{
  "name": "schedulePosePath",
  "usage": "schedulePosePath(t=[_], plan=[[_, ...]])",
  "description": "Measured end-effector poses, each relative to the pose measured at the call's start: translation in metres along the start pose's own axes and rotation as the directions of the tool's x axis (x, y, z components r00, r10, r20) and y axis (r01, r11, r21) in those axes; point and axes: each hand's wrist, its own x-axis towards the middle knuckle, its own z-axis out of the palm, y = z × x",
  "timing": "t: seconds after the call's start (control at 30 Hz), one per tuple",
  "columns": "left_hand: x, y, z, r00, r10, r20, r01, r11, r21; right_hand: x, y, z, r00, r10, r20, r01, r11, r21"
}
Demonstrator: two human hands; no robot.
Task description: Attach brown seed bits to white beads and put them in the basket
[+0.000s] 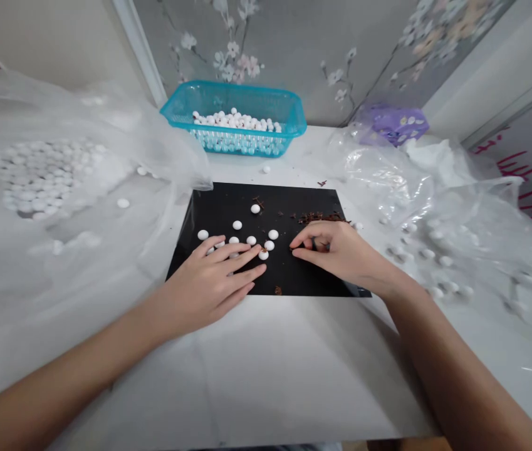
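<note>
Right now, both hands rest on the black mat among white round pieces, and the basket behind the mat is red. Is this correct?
No. The head view shows the basket is turquoise, not red. The left hand and right hand do rest on the black mat among white round pieces.

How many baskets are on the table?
2: a teal basket of white beads at the back centre, and a purple basket back right, partly behind clear plastic. Plastic may hide others.

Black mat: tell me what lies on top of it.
On the black mat: white round pieces, a scatter of brown crumbs, and both hands, left hand flat, right hand curled. Whatever lies beneath either hand is hidden.
</note>
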Motion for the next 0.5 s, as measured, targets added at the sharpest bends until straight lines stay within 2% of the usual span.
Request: schedulePosePath(t=[0.27, 0.4, 0.5], plan=[[-0.004, -0.019, -0.020, 0.988, -0.155, 0.009, 0.156, 0.988, -0.012, -0.001, -0.008, 0.004, 0.973, -0.137, -0.185, 0.132, 0.991, -0.037], [-0.007, -0.024, -0.020, 0.987, -0.157, 0.016, 0.157, 0.988, -0.006, -0.002, -0.012, 0.015, 0.948, -0.164, -0.273, 0.157, 0.987, -0.046], [-0.008, -0.027, -0.020, 0.990, -0.139, 0.035, 0.139, 0.990, -0.001, -0.002, -0.013, 0.025, 0.940, -0.192, -0.283, 0.187, 0.981, -0.046]])
